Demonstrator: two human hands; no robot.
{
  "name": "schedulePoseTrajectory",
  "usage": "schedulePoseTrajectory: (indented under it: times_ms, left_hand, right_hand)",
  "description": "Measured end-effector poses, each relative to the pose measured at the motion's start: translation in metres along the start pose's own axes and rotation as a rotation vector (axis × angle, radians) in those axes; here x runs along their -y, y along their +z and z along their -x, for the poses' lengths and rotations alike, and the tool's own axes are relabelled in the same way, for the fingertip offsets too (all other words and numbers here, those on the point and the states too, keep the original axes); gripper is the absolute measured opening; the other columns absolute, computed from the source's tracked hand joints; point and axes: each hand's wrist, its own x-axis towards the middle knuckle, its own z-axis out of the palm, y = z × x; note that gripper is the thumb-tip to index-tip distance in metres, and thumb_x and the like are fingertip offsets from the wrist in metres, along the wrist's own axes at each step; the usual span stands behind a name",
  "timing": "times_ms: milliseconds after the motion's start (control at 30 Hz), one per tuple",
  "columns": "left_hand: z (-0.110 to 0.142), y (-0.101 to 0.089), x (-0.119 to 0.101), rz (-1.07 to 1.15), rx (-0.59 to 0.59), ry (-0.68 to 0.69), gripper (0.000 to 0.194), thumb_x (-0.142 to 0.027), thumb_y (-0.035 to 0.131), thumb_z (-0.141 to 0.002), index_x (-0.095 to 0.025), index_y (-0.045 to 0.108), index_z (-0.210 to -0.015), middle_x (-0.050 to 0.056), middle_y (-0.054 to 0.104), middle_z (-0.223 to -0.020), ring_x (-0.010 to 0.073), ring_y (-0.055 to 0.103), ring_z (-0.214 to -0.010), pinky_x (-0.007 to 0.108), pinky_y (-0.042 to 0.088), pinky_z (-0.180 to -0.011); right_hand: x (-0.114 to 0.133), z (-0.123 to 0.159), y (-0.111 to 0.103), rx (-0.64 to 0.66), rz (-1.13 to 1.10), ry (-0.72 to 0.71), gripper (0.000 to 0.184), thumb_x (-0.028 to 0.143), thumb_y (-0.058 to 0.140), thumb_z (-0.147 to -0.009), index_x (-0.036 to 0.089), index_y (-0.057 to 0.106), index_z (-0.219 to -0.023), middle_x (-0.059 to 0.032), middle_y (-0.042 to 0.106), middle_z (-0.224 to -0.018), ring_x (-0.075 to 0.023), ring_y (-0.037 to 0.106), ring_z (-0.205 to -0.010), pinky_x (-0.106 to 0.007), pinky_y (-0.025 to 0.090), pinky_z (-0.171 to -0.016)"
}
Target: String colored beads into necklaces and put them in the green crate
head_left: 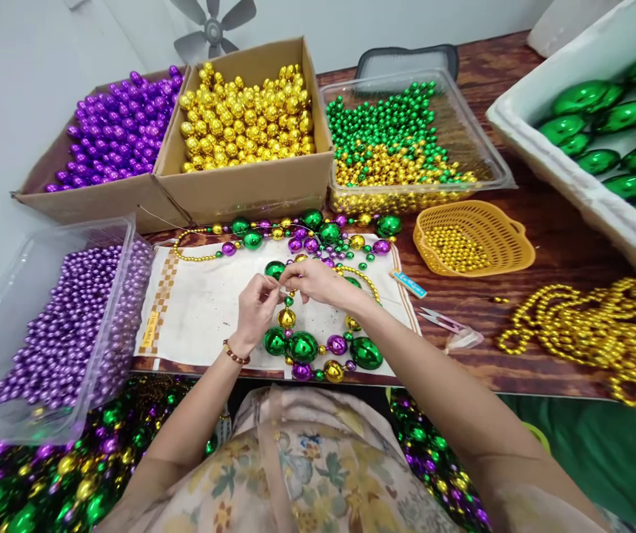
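Observation:
My left hand (258, 305), with a brown bead bracelet at its wrist, is closed in a pinch. Its fingertips meet those of my right hand (318, 283), also pinched, over a white cloth (212, 311). Between them they grip the upper end of a bead necklace (303, 346) strung with green, gold and purple balls; the exact spot is covered by my fingers. The necklace loops down to the cloth's front edge, and small gold beads (370, 285) curve past my right wrist. Behind my hands lies a second bead strand (252, 239) along with loose green and purple beads.
Cardboard boxes of purple balls (123, 126) and gold balls (245, 118) stand behind. Clear bins hold green and gold beads (384, 126) and purple beads (67, 318). To the right are a yellow basket (509, 252), pink-handled snips (451, 322), gold bead strands (584, 333) and a foam box (573, 200).

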Motion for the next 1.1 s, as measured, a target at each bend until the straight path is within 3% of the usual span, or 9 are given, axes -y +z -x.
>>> schedulePoseTrajectory:
  times_ms: [367, 433, 567, 633, 700, 800, 900, 967, 1100]
  left_hand:
    - [0.004, 0.005, 0.015, -0.154, -0.186, 0.189, 0.018, -0.029, 0.075, -0.084, -0.024, 0.06, -0.075, 0.005, 0.066, -0.089, 0.0199, 0.063, -0.086, 0.035, 0.052, -0.08]
    - [0.004, 0.006, 0.015, -0.13, -0.189, 0.192, 0.017, -0.029, 0.073, -0.086, -0.023, 0.06, -0.076, 0.004, 0.065, -0.09, 0.018, 0.064, -0.083, 0.033, 0.054, -0.076]
    - [0.005, 0.007, 0.011, -0.007, -0.228, 0.175, 0.017, -0.032, 0.068, -0.091, -0.021, 0.059, -0.081, 0.002, 0.064, -0.094, 0.0133, 0.067, -0.073, 0.03, 0.057, -0.068]
    - [0.005, 0.005, 0.007, 0.082, -0.235, 0.125, 0.018, -0.033, 0.069, -0.09, -0.02, 0.059, -0.083, 0.001, 0.064, -0.092, 0.0123, 0.068, -0.071, 0.029, 0.058, -0.068]
    - [0.004, 0.002, 0.003, 0.169, -0.207, 0.041, 0.021, -0.034, 0.073, -0.087, -0.02, 0.058, -0.084, 0.001, 0.066, -0.091, 0.0129, 0.07, -0.074, 0.029, 0.059, -0.07]
    - [0.003, -0.002, 0.004, 0.264, -0.16, -0.068, 0.026, -0.034, 0.078, -0.082, -0.018, 0.057, -0.084, 0.001, 0.068, -0.088, 0.0151, 0.072, -0.082, 0.029, 0.058, -0.075]
    - [0.002, -0.003, 0.01, 0.314, -0.15, -0.113, 0.028, -0.034, 0.08, -0.08, -0.018, 0.057, -0.083, -0.001, 0.068, -0.083, 0.0142, 0.072, -0.08, 0.029, 0.058, -0.078]
    - [0.002, -0.002, 0.012, 0.333, -0.157, -0.126, 0.029, -0.035, 0.08, -0.079, -0.019, 0.057, -0.083, -0.002, 0.067, -0.081, 0.0134, 0.071, -0.077, 0.03, 0.058, -0.078]
    - [0.002, 0.0, 0.009, 0.382, -0.167, -0.161, 0.033, -0.037, 0.083, -0.076, -0.019, 0.056, -0.081, -0.002, 0.067, -0.08, 0.013, 0.071, -0.076, 0.029, 0.058, -0.077]
  right_hand:
    - [0.011, -0.012, -0.003, 0.101, 0.026, 0.012, 0.016, 0.015, 0.059, -0.08, 0.016, 0.076, -0.08, 0.0027, 0.061, -0.057, -0.0097, 0.052, -0.046, -0.024, 0.037, -0.052]
    - [0.017, -0.008, -0.005, 0.04, 0.125, -0.016, 0.017, 0.016, 0.057, -0.081, 0.017, 0.074, -0.08, 0.0006, 0.064, -0.063, -0.0116, 0.055, -0.053, -0.025, 0.037, -0.056]
    - [0.013, 0.016, -0.022, -0.287, 0.377, -0.061, 0.016, 0.019, 0.054, -0.084, 0.017, 0.07, -0.081, -0.0094, 0.067, -0.091, -0.0199, 0.06, -0.079, -0.03, 0.039, -0.067]
    - [0.001, 0.033, -0.034, -0.398, 0.237, -0.054, 0.011, 0.021, 0.055, -0.082, 0.018, 0.065, -0.077, -0.0099, 0.066, -0.093, -0.0221, 0.061, -0.085, -0.032, 0.042, -0.073]
    - [-0.013, 0.049, -0.039, -0.409, -0.136, -0.068, 0.007, 0.024, 0.058, -0.08, 0.02, 0.059, -0.075, -0.0078, 0.067, -0.094, -0.0215, 0.063, -0.088, -0.033, 0.046, -0.076]
    - [-0.025, 0.063, -0.029, -0.302, -0.731, -0.09, 0.015, 0.033, 0.063, -0.08, 0.022, 0.053, -0.08, -0.006, 0.07, -0.104, -0.0208, 0.068, -0.095, -0.036, 0.051, -0.082]
    - [-0.026, 0.06, -0.009, -0.25, -0.936, -0.077, 0.023, 0.041, 0.064, -0.081, 0.023, 0.049, -0.083, -0.0033, 0.07, -0.089, -0.0195, 0.069, -0.086, -0.037, 0.053, -0.082]
    - [-0.023, 0.052, 0.0, -0.27, -0.816, -0.064, 0.022, 0.042, 0.063, -0.084, 0.023, 0.053, -0.086, -0.0018, 0.068, -0.082, -0.0173, 0.066, -0.077, -0.033, 0.051, -0.075]
    - [-0.022, 0.038, 0.006, -0.201, -0.189, -0.036, 0.015, 0.035, 0.063, -0.085, 0.021, 0.066, -0.088, -0.0044, 0.07, -0.09, -0.018, 0.062, -0.079, -0.03, 0.047, -0.073]
